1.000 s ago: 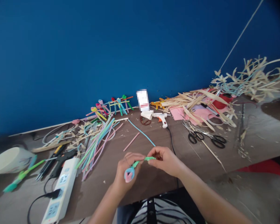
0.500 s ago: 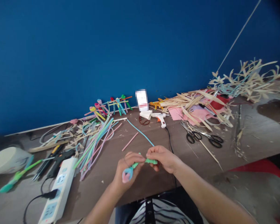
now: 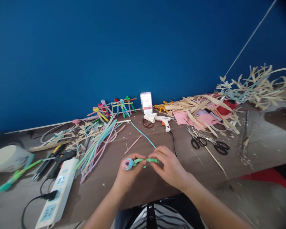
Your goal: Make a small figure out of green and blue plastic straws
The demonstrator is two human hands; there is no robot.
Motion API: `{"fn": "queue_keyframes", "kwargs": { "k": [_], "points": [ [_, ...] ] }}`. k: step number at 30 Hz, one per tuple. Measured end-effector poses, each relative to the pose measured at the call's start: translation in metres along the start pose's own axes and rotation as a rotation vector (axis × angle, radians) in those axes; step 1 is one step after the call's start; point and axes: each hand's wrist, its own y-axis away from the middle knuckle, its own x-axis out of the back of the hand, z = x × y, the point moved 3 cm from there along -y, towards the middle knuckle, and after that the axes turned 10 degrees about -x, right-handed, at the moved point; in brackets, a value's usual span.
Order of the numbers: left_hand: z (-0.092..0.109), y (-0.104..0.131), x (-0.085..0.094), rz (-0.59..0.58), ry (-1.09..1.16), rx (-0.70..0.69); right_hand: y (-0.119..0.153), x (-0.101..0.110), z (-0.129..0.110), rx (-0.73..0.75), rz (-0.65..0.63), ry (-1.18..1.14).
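Over the table's front half, my left hand (image 3: 131,168) and my right hand (image 3: 165,163) both grip a pipe-cleaner flower (image 3: 128,163). Its pink and light-blue rolled head points left, beyond my left fingers. The green fuzzy stem (image 3: 153,160) runs sideways between the two hands, wound in tight coils at its right part. My left fingers pinch it below the head, and my right fingers close around the coiled part. Just behind my right hand lies a light-blue pipe cleaner (image 3: 143,135) on the table.
A white glue gun (image 3: 166,122) with a black cord lies behind my hands. To the right are scissors (image 3: 197,141) and pale husk strips (image 3: 193,106). Loose pipe cleaners (image 3: 102,143), a white power strip (image 3: 59,194) and a white tape roll (image 3: 8,157) stand leftward. Several small pipe-cleaner flowers (image 3: 121,106) lean by the blue wall.
The flower has swung to lie more level, its head rising and turning from low left. My right hand has rolled over the stem, its back now facing up more.
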Motion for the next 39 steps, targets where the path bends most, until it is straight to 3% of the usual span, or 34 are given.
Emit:
{"fn": "queue_keyframes", "kwargs": {
  "k": [8, 16, 24, 28, 35, 39],
  "points": [
    [-0.001, 0.003, 0.001, -0.107, -0.114, -0.078, 0.002, -0.003, -0.003, -0.026, -0.032, 0.071],
    [0.017, 0.004, 0.006, -0.386, -0.269, -0.522, 0.004, -0.007, -0.002, -0.118, -0.077, 0.062],
    [0.023, 0.004, 0.010, -0.592, -0.405, -0.732, 0.002, -0.011, -0.004, -0.178, -0.182, 0.029],
    [0.028, 0.002, 0.010, -0.608, -0.380, -0.657, 0.001, -0.014, -0.003, -0.222, -0.234, 0.006],
    [0.021, -0.004, 0.009, -0.464, -0.188, -0.294, 0.002, -0.017, 0.005, -0.359, -0.318, -0.276],
    [0.019, -0.006, 0.010, -0.477, -0.208, -0.228, 0.003, -0.016, 0.011, -0.406, -0.404, -0.370]
  ]
}}
